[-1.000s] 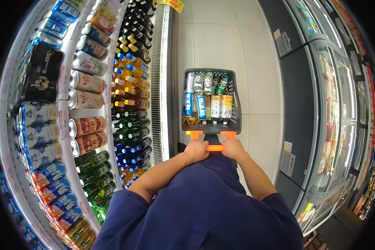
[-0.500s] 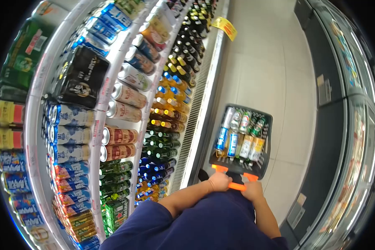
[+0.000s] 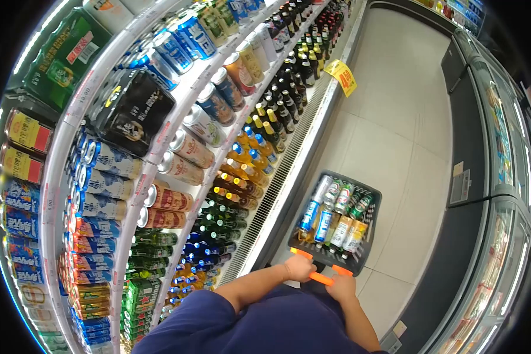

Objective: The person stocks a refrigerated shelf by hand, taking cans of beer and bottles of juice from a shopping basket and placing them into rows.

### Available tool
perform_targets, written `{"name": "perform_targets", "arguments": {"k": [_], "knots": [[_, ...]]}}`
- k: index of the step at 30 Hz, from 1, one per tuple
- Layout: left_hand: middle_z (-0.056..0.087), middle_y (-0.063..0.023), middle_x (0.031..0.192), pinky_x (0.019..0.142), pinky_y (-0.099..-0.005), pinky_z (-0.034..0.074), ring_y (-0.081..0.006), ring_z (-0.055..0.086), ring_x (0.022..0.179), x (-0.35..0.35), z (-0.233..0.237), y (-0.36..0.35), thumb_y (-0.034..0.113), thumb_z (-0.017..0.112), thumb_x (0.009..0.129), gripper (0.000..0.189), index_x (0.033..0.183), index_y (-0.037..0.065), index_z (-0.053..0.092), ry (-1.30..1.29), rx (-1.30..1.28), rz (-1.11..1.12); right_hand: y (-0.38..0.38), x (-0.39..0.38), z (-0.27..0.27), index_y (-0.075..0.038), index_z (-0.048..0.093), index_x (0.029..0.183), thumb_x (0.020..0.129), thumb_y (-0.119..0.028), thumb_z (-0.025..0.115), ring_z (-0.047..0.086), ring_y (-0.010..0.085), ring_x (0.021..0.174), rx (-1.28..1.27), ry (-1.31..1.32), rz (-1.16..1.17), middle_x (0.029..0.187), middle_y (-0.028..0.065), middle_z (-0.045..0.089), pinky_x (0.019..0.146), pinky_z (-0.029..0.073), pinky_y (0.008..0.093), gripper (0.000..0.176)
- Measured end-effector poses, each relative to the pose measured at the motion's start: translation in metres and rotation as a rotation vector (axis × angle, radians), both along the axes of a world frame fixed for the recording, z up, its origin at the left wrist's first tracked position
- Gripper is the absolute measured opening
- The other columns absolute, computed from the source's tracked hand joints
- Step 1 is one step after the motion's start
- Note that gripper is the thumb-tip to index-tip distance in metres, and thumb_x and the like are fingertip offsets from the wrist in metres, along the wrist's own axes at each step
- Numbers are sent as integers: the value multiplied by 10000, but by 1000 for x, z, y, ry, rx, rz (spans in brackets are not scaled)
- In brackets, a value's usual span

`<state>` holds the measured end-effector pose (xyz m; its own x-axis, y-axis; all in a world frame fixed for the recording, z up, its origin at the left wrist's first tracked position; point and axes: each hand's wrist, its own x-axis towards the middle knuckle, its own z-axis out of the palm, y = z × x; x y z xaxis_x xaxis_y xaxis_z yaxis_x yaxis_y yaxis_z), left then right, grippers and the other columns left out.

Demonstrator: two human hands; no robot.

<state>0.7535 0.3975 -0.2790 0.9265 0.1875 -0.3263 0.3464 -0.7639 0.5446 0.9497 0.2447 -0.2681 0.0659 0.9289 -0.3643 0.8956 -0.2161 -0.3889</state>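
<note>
A grey shopping cart (image 3: 369, 248) stands in front of me, its basket holding several cans and bottles. Among them are a blue-and-white can (image 3: 323, 226) and a green bottle (image 3: 360, 205). An orange handle (image 3: 321, 278) runs across the near end. My left hand (image 3: 301, 267) is closed around the left part of this handle. Farther right, my right hand (image 3: 342, 288) grips the same handle with its fingers wrapped round it. The handle's middle shows between the two hands.
Shelves on the left carry rows of cans and bottles, with a black multipack (image 3: 133, 112) at the front. A yellow price sign (image 3: 341, 77) juts from the shelf edge into the aisle (image 3: 383, 118). Glass-topped freezers (image 3: 501, 236) line the right side.
The view has turned, so more of the aisle's far end shows. The cart and both hands now appear slightly lower and to the left, with both hands still on the handle.
</note>
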Motion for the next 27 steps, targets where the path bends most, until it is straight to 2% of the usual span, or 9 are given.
{"name": "perform_targets", "arguments": {"k": [4,10,13,17,20,23,24,27], "knots": [[734,-111,769,685,-477,580,-329,732,747,25,12,27,383,689,838,247,875,143,740,94,49,5,31,23,4,-134,738,721,775,-422,721,714,329,685,-33,-10,-10,702,98,712,642,575,477,294],[749,-106,812,782,-454,550,-319,740,809,62,29,63,310,656,845,202,855,137,760,211,141,62,75,53,6,-123,745,745,770,-385,733,716,344,715,39,19,19,734,118,717,677,582,474,264],[762,-94,895,866,-437,512,-300,725,928,79,33,80,279,626,855,205,843,140,777,221,218,104,97,65,8,-112,744,750,765,-360,740,720,349,738,54,11,-50,750,126,723,689,585,476,248],[751,-93,918,886,-444,502,-288,710,960,97,22,103,288,638,846,206,824,136,775,177,270,165,125,85,12,-104,763,801,764,-337,749,727,354,758,25,-23,-63,772,137,732,711,590,483,236],[750,-85,852,899,-454,505,-300,720,911,112,27,126,277,645,843,169,836,142,747,196,280,160,151,97,11,-112,783,858,769,-335,751,733,355,771,12,-39,-67,794,144,741,725,594,487,242],[755,-89,845,848,-474,524,-311,737,867,125,12,149,312,637,885,207,864,150,764,162,313,145,173,111,17,-134,798,933,789,-345,750,736,361,771,6,-36,-97,811,154,746,726,596,492,260],[756,-86,854,853,-473,525,-306,737,877,131,13,157,294,632,887,203,857,147,769,164,294,145,180,115,20,-131,771,835,825,-341,711,745,326,780,16,-69,-82,799,119,747,685,590,476,219],[767,-87,895,835,-438,528,-289,736,903,145,16,181,276,650,830,192,853,143,787,143,271,127,202,126,20,-133,771,831,837,-336,701,746,323,784,-27,-94,-99,804,120,748,688,589,476,215]]}}
